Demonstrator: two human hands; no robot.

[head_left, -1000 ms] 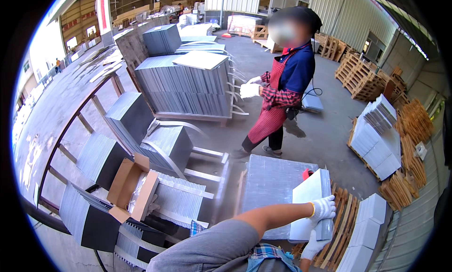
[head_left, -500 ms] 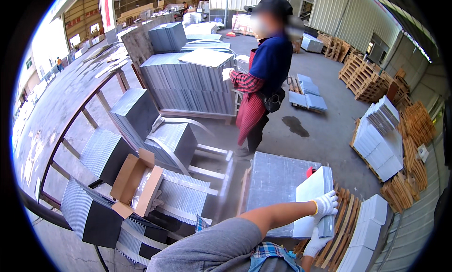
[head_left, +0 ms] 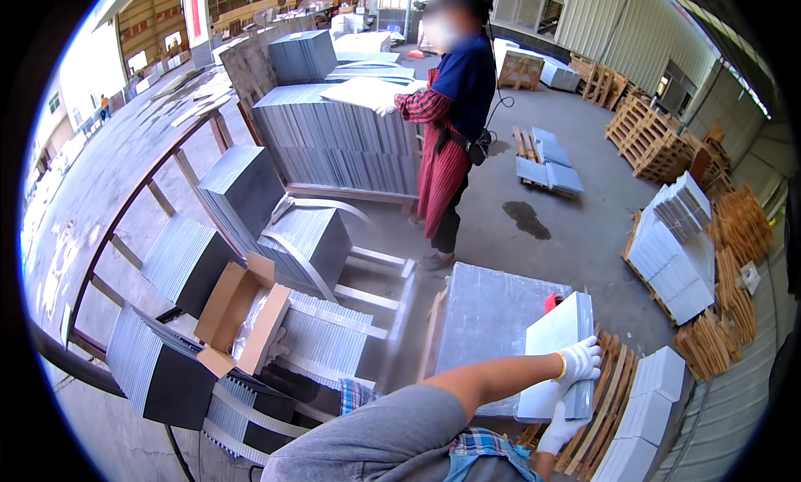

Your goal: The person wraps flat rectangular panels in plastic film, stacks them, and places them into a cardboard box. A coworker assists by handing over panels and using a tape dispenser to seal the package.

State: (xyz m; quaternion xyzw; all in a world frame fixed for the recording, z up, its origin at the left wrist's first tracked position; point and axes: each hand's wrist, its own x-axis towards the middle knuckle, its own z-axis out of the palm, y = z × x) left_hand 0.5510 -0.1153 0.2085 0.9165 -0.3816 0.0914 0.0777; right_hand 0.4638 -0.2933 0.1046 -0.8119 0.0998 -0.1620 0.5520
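My left hand point(head_left: 578, 361), in a white knit glove, reaches across from the left and is closed over the right edge of a small stack of square tiles point(head_left: 546, 336). The top tile is pale, and greyer edges show beneath it. My right hand point(head_left: 561, 432), also gloved, is closed on the near right corner of the same tiles, its fingers partly hidden. The tiles lie on the right part of a large grey block of slabs point(head_left: 488, 315). A red object point(head_left: 552, 302) sits just behind them.
A co-worker point(head_left: 455, 123) in a red apron stands ahead, gloved hands at a pale tile point(head_left: 367, 91) on a tall slab stack point(head_left: 334, 144). To my left are strapped slabs point(head_left: 325, 336) and an open cardboard box point(head_left: 244, 319). Wooden pallets point(head_left: 596, 390) and white stacks point(head_left: 642, 415) lie right.
The co-worker has shifted left and leans over the pale tile, a gloved hand now at its edge. My view has shifted slightly. Both my hands stay on the tiles.
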